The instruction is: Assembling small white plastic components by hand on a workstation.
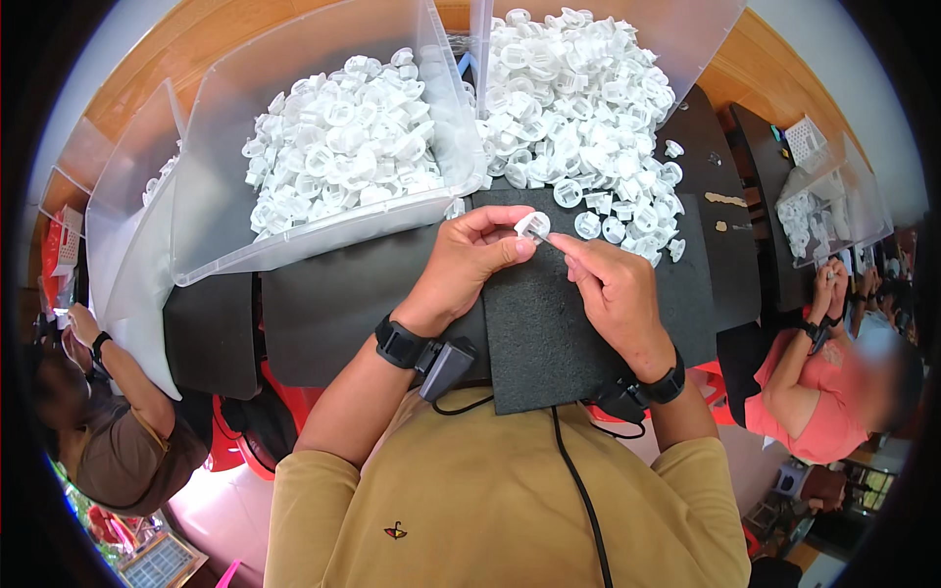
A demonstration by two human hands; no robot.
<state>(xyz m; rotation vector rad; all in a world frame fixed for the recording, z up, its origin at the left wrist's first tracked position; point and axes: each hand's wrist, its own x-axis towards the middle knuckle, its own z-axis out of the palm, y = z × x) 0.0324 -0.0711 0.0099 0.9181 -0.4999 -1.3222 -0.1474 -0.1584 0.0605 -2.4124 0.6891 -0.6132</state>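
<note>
On the far left a co-worker's arm (118,377) leans toward a clear bin (132,245), though what it is doing there is cut off by the rim of the picture. Next along, a larger clear tub (294,225) sits tilted on the counter (323,304), heaped with small white plastic caps (343,147).

The left hand (466,265) is curled nearly closed, thumb and forefinger pinching a single white plastic piece (532,226) (a small ring-shaped cap with a flat edge, as far as I can make out). That piece sits just above the dark foam pad (549,333), right at the meeting point of the two hands, so neither has any reach to make. It lies up and to the right of the left palm, and up and to the left of the right hand (613,294). The right hand is also mostly closed, its fingertips (564,242) drawn to a point and touching the piece's right side; whether it holds some thin part of its own there I cannot tell, since the fingers hide it. The piece's long axis is too small to judge.

Behind the hands a loose spill of white caps (608,176) spreads from a second tub (686,39) onto the pad. Farther right another person's hands (828,279) work near a small bin (833,211), details blurred.
</note>
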